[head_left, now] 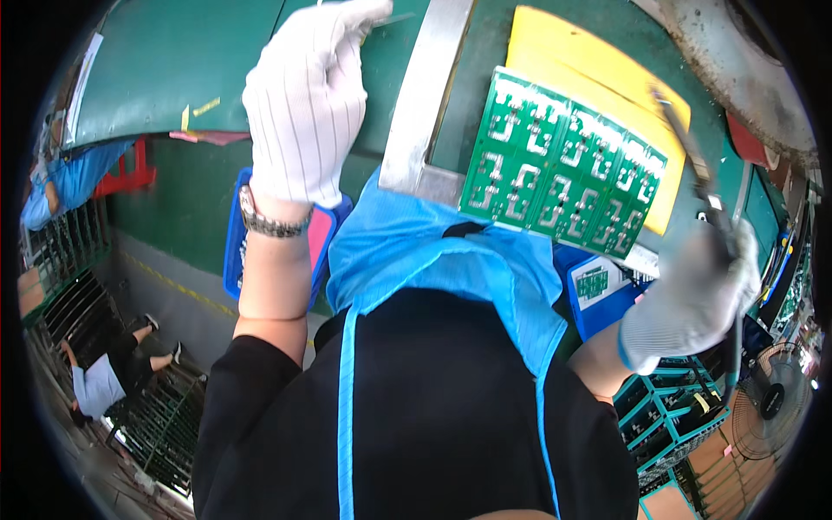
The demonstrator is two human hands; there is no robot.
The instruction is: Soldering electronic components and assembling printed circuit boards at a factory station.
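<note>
My left hand [303, 95], in a white striped glove with a metal watch at the wrist, is raised over the green table top [173, 61]. Its fingers are curled around a thin grey strip [392, 17] that sticks out at the top. My right hand [693, 303], in a white knit glove, grips a long thin metal tool [685, 147] whose tip reaches up over a yellow sheet [563, 61]. A green circuit board panel [563, 165] lies between the hands, half on the yellow sheet and next to a flat metal frame [429, 95]. My blue apron covers the lower middle.
A blue tray [232, 251] sits under my left forearm and a blue bin [598, 299] by my right wrist. Teal crates [667, 416] and a fan [771, 403] stand at lower right. A person in blue [69, 173] is at far left, another person [104, 377] by dark racks below.
</note>
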